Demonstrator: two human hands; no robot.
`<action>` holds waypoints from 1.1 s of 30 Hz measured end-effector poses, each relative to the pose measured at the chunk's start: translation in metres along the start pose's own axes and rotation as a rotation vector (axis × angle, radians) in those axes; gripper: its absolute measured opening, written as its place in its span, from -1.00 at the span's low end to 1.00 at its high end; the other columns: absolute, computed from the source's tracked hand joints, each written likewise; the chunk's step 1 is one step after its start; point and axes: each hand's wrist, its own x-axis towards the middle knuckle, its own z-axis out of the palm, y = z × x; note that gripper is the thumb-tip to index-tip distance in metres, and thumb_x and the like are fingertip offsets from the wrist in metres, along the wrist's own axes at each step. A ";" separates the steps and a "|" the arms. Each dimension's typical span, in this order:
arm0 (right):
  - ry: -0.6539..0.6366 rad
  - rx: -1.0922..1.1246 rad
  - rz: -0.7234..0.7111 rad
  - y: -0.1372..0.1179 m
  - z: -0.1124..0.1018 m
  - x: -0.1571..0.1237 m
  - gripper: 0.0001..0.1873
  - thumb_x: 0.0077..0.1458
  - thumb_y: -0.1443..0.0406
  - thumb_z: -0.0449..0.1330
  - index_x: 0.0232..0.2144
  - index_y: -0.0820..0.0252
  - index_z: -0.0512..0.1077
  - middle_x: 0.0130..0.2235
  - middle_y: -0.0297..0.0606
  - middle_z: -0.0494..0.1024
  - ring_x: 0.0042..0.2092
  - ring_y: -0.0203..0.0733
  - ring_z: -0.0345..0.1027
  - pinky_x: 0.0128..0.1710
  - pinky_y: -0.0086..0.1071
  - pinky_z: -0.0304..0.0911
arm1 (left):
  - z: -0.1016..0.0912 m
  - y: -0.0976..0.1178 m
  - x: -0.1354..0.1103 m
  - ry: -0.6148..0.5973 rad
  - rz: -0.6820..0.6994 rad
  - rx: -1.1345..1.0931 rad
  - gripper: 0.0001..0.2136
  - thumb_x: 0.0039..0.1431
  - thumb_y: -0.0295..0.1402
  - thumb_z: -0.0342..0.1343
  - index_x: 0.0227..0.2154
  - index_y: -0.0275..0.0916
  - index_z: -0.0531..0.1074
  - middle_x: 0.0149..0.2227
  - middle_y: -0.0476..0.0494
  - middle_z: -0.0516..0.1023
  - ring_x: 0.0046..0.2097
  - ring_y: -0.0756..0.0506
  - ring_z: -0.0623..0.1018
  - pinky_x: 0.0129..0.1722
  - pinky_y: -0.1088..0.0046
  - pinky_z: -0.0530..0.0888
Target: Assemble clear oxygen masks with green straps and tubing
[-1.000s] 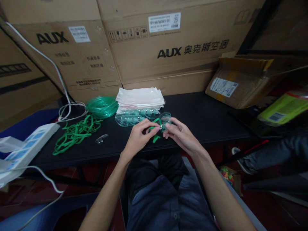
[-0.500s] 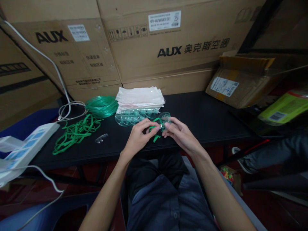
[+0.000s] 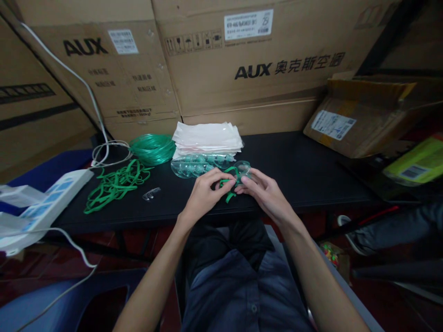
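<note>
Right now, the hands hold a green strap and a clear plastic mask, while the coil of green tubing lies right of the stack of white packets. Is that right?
Not quite: the head view shows the coil of green tubing left of the stack of white packets. The hands do hold a green strap and a clear plastic mask.

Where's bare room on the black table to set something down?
Widest: the tabletop between the right hand and the brown carton. Smaller: between the small clear item and the left hand. Crowded: the left, with green straps, coiled tubing, and the white stack beyond the hands.
</note>
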 end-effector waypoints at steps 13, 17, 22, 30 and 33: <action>0.011 -0.085 -0.021 0.002 0.002 0.002 -0.55 0.10 0.09 0.39 -0.03 0.20 0.56 -0.34 -0.29 0.64 -0.37 -0.24 0.53 -0.23 -0.31 0.49 | 0.000 -0.002 -0.003 -0.012 -0.024 -0.044 -0.75 0.26 -0.26 0.25 -0.05 -0.18 0.62 -0.20 -0.09 0.69 -0.35 0.00 0.51 -0.30 0.49 0.45; 0.037 -0.178 -0.039 0.002 0.003 0.002 -0.62 0.11 0.05 0.36 -0.23 0.26 0.57 -0.52 -0.33 0.56 -0.49 -0.28 0.43 -0.46 -0.43 0.33 | 0.000 0.002 -0.005 -0.047 -0.075 -0.092 -0.50 0.22 -0.27 0.29 0.21 -0.13 0.40 -0.22 0.00 0.68 -0.48 0.07 0.36 -0.36 0.56 0.41; 0.039 -0.347 -0.040 -0.002 0.005 -0.001 -0.56 0.19 0.02 0.27 -0.19 0.32 0.59 -0.65 -0.38 0.46 -0.61 -0.33 0.27 -0.57 -0.43 0.17 | 0.000 0.003 -0.005 -0.061 -0.059 -0.109 -0.71 0.24 -0.29 0.25 0.01 -0.17 0.53 -0.18 -0.04 0.67 -0.48 0.07 0.34 -0.39 0.56 0.38; 0.248 -0.421 -0.278 0.005 0.006 -0.002 -0.52 0.11 0.12 0.34 0.08 0.06 0.47 0.07 -0.13 0.47 -0.50 -0.42 0.32 -0.55 -0.43 0.26 | 0.001 0.004 -0.004 -0.033 -0.100 -0.095 -0.73 0.24 -0.26 0.25 -0.02 -0.18 0.55 -0.19 -0.07 0.69 -0.46 0.05 0.39 -0.43 0.55 0.36; 0.301 -0.542 -0.418 0.005 0.007 -0.006 -0.77 0.15 0.22 0.32 -0.13 0.11 0.57 0.00 -0.18 0.45 -0.50 -0.44 0.22 -0.49 -0.41 0.27 | 0.002 0.004 -0.004 -0.035 -0.093 -0.085 -0.73 0.24 -0.27 0.25 -0.02 -0.18 0.54 -0.19 -0.06 0.69 -0.46 0.05 0.40 -0.43 0.55 0.35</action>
